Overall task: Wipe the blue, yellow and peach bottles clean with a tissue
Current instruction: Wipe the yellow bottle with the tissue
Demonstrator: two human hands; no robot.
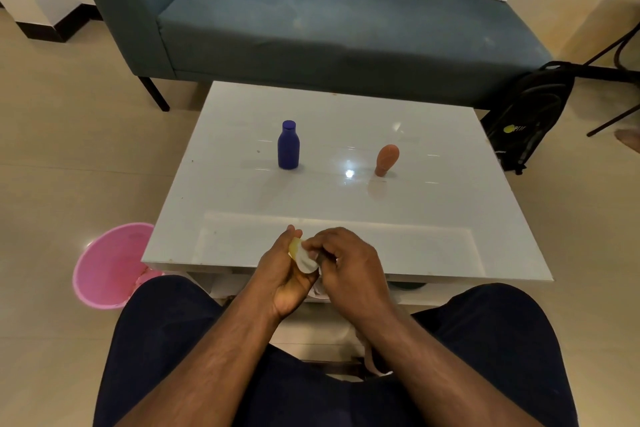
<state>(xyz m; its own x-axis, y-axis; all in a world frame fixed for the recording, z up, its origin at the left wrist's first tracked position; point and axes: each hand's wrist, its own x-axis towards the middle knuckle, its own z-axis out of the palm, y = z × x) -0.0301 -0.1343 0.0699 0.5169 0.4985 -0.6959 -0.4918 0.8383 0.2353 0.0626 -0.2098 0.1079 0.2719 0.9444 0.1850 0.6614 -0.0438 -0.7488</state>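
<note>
My left hand is closed around the yellow bottle, of which only a small yellow patch shows above my fingers. My right hand presses a white tissue against that bottle, over the near edge of the white glass table. The blue bottle stands upright at the table's middle left. The peach bottle stands on its cap at the middle right, leaning slightly. Both are well beyond my hands.
A pink bucket stands on the floor left of the table. A blue-grey sofa runs behind the table. A black backpack leans at the right. My legs in dark trousers are below the table's near edge.
</note>
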